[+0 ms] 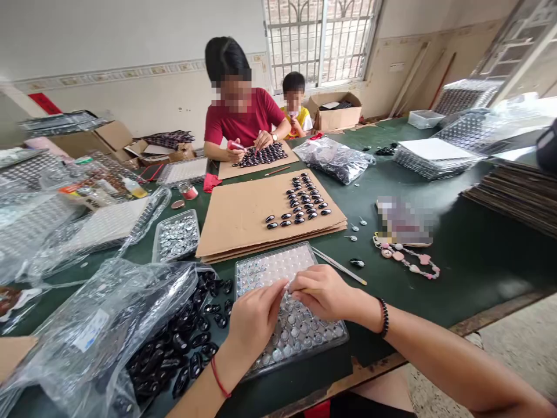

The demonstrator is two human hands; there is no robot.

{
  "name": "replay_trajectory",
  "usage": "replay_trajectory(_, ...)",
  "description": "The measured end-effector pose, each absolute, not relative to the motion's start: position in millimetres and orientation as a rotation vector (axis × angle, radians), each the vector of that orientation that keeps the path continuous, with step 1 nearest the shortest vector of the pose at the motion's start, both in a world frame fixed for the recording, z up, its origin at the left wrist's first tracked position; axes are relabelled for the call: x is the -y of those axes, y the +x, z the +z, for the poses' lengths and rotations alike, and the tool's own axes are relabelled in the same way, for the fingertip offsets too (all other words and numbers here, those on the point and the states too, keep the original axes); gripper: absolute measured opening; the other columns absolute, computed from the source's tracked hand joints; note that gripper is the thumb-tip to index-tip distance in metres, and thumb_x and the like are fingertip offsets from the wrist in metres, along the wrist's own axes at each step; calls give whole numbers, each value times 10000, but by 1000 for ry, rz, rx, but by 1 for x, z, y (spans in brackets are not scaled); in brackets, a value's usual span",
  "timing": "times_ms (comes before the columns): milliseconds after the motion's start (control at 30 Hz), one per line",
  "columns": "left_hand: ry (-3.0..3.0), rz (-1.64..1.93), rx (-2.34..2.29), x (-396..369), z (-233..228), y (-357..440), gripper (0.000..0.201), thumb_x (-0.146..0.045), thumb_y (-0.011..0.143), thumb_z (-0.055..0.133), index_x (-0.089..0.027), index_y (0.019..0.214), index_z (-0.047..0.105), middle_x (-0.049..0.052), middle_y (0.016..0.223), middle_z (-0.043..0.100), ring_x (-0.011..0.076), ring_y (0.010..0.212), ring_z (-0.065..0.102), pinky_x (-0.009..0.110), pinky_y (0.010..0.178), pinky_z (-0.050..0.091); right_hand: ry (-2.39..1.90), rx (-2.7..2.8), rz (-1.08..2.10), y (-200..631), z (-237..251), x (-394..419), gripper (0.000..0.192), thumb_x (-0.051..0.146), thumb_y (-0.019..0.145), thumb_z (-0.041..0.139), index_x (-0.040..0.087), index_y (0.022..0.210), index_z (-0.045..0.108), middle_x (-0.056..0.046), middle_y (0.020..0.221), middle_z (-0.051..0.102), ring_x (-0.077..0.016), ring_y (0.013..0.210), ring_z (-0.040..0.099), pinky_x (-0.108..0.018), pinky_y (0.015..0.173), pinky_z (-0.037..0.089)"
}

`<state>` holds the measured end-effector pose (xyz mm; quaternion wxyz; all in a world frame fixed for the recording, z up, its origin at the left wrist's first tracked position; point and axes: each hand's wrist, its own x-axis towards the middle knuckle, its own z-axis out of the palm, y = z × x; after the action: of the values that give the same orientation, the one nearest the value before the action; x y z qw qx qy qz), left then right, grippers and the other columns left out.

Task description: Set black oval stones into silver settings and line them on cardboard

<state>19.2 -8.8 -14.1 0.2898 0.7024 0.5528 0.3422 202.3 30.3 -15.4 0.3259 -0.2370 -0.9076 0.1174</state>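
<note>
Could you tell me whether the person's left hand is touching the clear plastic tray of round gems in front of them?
Cannot tell. In the head view the left hand overlaps the clear plastic tray of round gems, but contact underneath is hidden.

Left hand (pixel 255 316) and right hand (pixel 324 292) meet fingertips over clear gem tray (pixel 278 273) on green bench (pixel 470 261); black oval pieces (pixel 183 348) beside tray.

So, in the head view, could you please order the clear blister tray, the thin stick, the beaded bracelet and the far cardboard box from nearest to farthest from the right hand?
1. Clear blister tray: directly under the right hand.
2. Thin stick: just beyond it, on the green table.
3. Beaded bracelet: farther right.
4. Cardboard box: at the far end, by the window.
</note>
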Motion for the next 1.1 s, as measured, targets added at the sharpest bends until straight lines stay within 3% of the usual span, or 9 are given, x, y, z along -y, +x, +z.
replay_trajectory(267, 1723, 784, -1452, 1, -15, 22, 129, -342, 721, 556, -271, 705, 663, 13, 622, 625, 183, 561, 519, 225, 563, 323, -620, 2381, 165, 198, -21, -27, 194, 284, 879, 372, 185, 818, 527, -3, 627, 555, -113, 536, 503, -246, 529, 337)
replay_trajectory(567, 1736, 886, -1623, -5, -2, 16, 161, -360, 687, 594, -226, 675, 681, 10, 666, 656, 187, 621, 562, 223, 588, 375, -672, 2162, 318, 197, -18, -28, 146, 249, 860, 426, 172, 817, 541, -23, 695, 623, -118, 597, 549, -231, 569, 388)
replay_trajectory(667, 1678, 905, -1624, -4, -1, 14, 179, -374, 687, 596, -214, 669, 671, -1, 541, 598, 161, 517, 522, 215, 514, 350, -717, 2073, 364, 198, -18, -28, 155, 251, 856, 438, 172, 786, 551, -24, 672, 628, -120, 590, 560, -230, 572, 400)
replay_trajectory(767, 1528, 929, -1581, -3, -3, 15, 222, -399, 704, 576, -194, 725, 657, -28, 424, 483, 124, 399, 427, 210, 430, 300, -757, 1944, 408, 200, -16, -27, 152, 231, 850, 445, 170, 767, 556, -29, 664, 634, -123, 611, 575, -229, 589, 413)
replay_trajectory(933, 1434, 873, -1407, 0, -7, 21, 345, -397, 740, 538, -164, 990, 588, -50, 465, 426, 91, 377, 376, 196, 392, 281, -709, 1874, 548, 201, -10, -23, 153, 250, 843, 464, 174, 759, 567, -23, 639, 627, -111, 583, 569, -210, 562, 427)
replay_trajectory(1100, 1456, 839, -1376, 3, -10, 23, 361, -408, 753, 514, -138, 988, 563, -63, 485, 391, 75, 392, 354, 189, 400, 289, -675, 1825, 689, 197, -13, -20, 165, 270, 845, 458, 170, 776, 570, -30, 653, 616, -107, 568, 554, -209, 537, 432)
